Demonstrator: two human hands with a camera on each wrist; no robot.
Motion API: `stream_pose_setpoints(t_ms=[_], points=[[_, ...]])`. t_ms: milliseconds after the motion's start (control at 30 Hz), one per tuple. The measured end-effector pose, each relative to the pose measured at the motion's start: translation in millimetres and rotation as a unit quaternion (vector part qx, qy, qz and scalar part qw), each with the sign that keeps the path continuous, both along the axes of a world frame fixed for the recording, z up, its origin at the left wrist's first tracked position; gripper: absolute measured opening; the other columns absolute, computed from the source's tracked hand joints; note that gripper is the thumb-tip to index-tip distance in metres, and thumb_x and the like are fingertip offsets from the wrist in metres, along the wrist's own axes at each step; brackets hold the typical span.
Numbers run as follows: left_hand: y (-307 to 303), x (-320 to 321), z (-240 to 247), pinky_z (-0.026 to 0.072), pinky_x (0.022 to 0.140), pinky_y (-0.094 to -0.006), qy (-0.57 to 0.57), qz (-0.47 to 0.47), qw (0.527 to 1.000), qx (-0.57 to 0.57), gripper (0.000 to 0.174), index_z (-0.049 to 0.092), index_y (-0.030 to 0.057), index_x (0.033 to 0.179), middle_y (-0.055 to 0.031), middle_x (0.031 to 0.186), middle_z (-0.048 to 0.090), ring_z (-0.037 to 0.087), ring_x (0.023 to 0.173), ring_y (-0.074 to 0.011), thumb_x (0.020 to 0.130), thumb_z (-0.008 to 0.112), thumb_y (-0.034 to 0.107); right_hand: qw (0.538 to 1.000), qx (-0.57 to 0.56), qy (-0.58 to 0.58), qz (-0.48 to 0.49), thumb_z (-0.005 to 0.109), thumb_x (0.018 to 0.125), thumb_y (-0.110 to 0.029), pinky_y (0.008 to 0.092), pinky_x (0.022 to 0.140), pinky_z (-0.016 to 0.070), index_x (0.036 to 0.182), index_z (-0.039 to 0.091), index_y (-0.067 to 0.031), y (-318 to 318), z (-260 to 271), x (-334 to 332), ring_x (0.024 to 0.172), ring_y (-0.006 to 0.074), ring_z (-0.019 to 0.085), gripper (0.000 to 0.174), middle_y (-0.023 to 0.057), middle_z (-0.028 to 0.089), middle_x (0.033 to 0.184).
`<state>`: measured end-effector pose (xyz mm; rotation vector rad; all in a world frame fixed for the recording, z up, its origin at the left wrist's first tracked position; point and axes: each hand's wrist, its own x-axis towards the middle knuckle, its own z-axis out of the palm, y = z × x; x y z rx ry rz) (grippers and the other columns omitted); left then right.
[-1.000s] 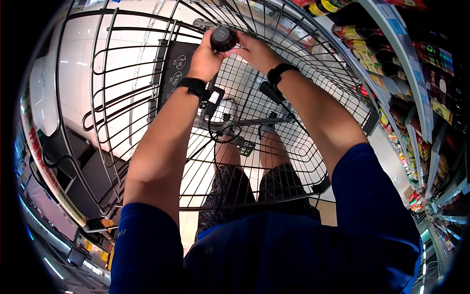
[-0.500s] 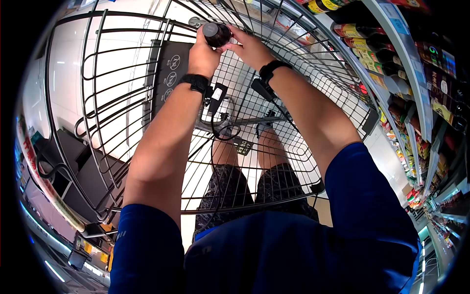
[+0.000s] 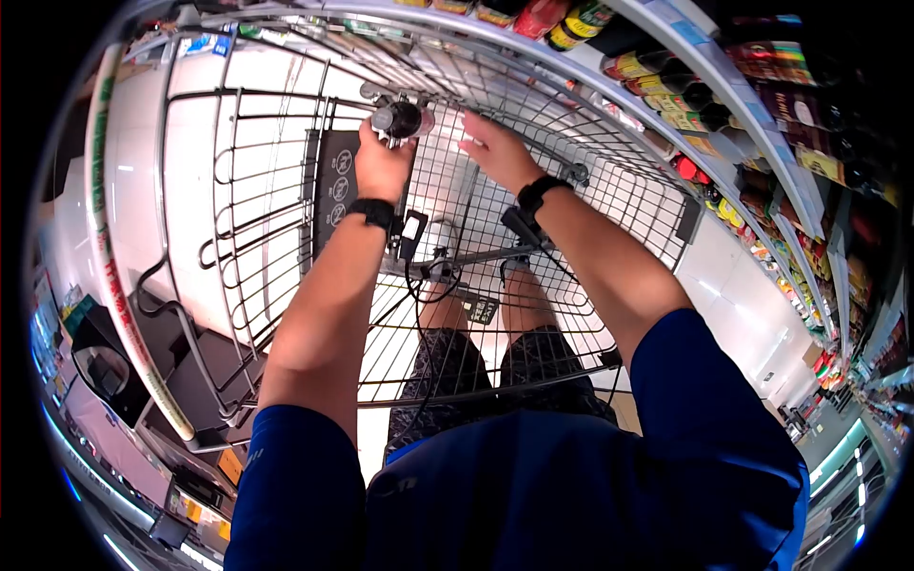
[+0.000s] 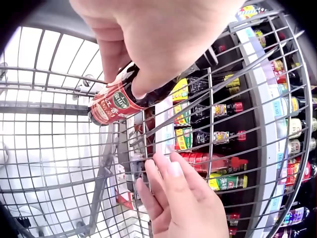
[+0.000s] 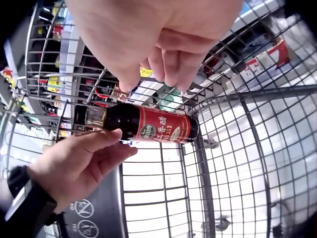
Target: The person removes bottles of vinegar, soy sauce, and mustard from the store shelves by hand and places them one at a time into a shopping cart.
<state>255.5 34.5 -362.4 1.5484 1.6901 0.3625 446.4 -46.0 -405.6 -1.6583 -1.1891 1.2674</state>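
My left hand grips a bottle of dark vinegar around its shoulder, inside a wire shopping cart. In the right wrist view the bottle lies nearly level, its red label and green emblem facing that camera and its cap end to the left. The left wrist view shows the thumb and fingers of my left hand wrapped on the dark glass above the red label. My right hand is off the bottle, a short way to its right, with fingers extended and holding nothing.
The cart's wire basket surrounds both hands, with a dark panel at its left. Along the right runs a shelf edge with rows of sauce bottles. Small camera boxes with cables hang near both wrists.
Earlier both hands held the bottle with its cap toward the head camera. Now it is tipped sideways in the left hand, and the right hand has let go and moved right.
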Motion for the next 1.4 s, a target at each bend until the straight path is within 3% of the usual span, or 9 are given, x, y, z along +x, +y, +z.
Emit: stream_pose_setpoints(t_ms=[67,200,233,267,533,733,1033,1200,1400], points=[[-12.4,-10.9,-2.7,0.0513,0.084,-0.0399,-0.008,0.005,0.999,0.037,0.059,0.046,-0.0022,0.124,-0.0233,0.101,0.068,0.067,0.096,-0.0360,0.078,0.075,0.020,0.999,-0.030,0.033,-0.026,0.063,0.094,-0.024,0.0317,0.101,0.0437,0.138,0.046,-0.0016,-17.0,32.8,5.3,0.122,0.0256,0.056,0.052,0.0200,0.055,0.134],[-45.8,-20.5,51.8,0.0499,0.074,-0.0311,-0.032,-0.023,0.997,-0.065,0.028,0.060,-0.0027,0.101,-0.0127,0.088,0.067,0.063,0.079,-0.0187,0.083,0.069,0.017,0.996,-0.004,0.039,-0.074,0.062,0.095,-0.022,0.0298,0.096,0.0467,0.136,0.049,-0.0018,-53.5,101.6,15.7,0.112,0.0212,0.061,0.048,0.0160,0.058,0.131],[-53.0,-24.3,45.8,0.0479,0.070,-0.0260,-0.197,-0.008,0.975,-0.098,0.018,0.061,-0.0011,0.100,-0.0060,0.085,0.065,0.058,0.075,-0.0123,0.087,0.064,0.010,0.996,0.001,0.038,-0.083,0.062,0.095,-0.021,0.0291,0.096,0.0469,0.136,0.049,-0.0017,-60.9,124.4,18.9,0.111,0.0203,0.061,0.047,0.0156,0.059,0.130],[-60.3,-17.5,80.4,0.0468,0.070,-0.0238,-0.242,-0.004,0.963,-0.120,0.012,0.062,0.0000,0.100,-0.0034,0.086,0.064,0.057,0.075,-0.0106,0.090,0.058,0.005,0.995,0.005,0.037,-0.090,0.061,0.095,-0.020,0.0285,0.095,0.0470,0.135,0.049,-0.0017,-67.9,148.2,22.9,0.111,0.0193,0.061,0.045,0.0151,0.059,0.130],[-56.1,44.9,300.7,0.0508,0.084,-0.0272,-0.395,-0.112,0.890,-0.200,0.032,0.054,-0.0005,0.126,-0.0049,0.114,0.062,0.060,0.102,-0.0126,0.098,0.055,0.015,0.966,0.153,0.064,-0.196,0.056,0.098,-0.016,0.0288,0.101,0.0420,0.137,0.046,-0.0007,-112.3,322.9,57.0,0.122,0.0175,0.052,0.043,0.0126,0.055,0.135],[-57.1,93.3,451.4,0.0523,0.085,-0.0310,-0.437,-0.264,0.850,-0.129,0.035,0.054,0.0010,0.127,-0.0101,0.124,0.060,0.061,0.107,-0.0186,0.098,0.057,0.021,0.917,0.266,0.073,-0.289,0.054,0.098,-0.012,0.0288,0.102,0.0420,0.137,0.045,0.0016,-148.4,468.3,92.8,0.122,0.0174,0.053,0.041,0.0124,0.054,0.133],[-85.3,207.8,656.9,0.0497,0.093,-0.0316,-0.497,-0.402,0.769,-0.013,0.041,0.051,-0.0020,0.130,-0.0130,0.125,0.060,0.060,0.113,-0.0195,0.097,0.058,0.022,0.842,0.398,-0.082,-0.355,0.058,0.098,-0.021,0.0276,0.098,0.0451,0.130,0.051,0.0023,-193.3,639.3,196.2,0.113,0.0157,0.057,0.040,0.0103,0.061,0.122],[-93.8,312.9,743.5,0.0434,0.099,-0.0298,-0.465,-0.476,0.738,0.114,0.050,0.049,-0.0013,0.133,-0.0119,0.127,0.057,0.055,0.118,-0.0192,0.094,0.063,0.026,0.805,0.397,-0.192,-0.396,0.060,0.095,-0.029,0.0301,0.093,0.0469,0.125,0.055,0.0039,-194.6,734.8,281.9,0.107,0.0199,0.060,0.045,0.0140,0.064,0.116],[-93.9,431.6,781.8,0.0356,0.106,-0.0362,-0.400,-0.468,0.761,0.203,0.075,0.034,-0.0021,0.143,-0.0161,0.137,0.050,0.047,0.125,-0.0231,0.088,0.069,0.035,0.767,0.454,-0.217,-0.398,0.060,0.094,-0.030,0.0317,0.091,0.0478,0.125,0.056,0.0044,-163.0,777.5,370.8,0.107,0.0240,0.062,0.046,0.0168,0.065,0.117]])
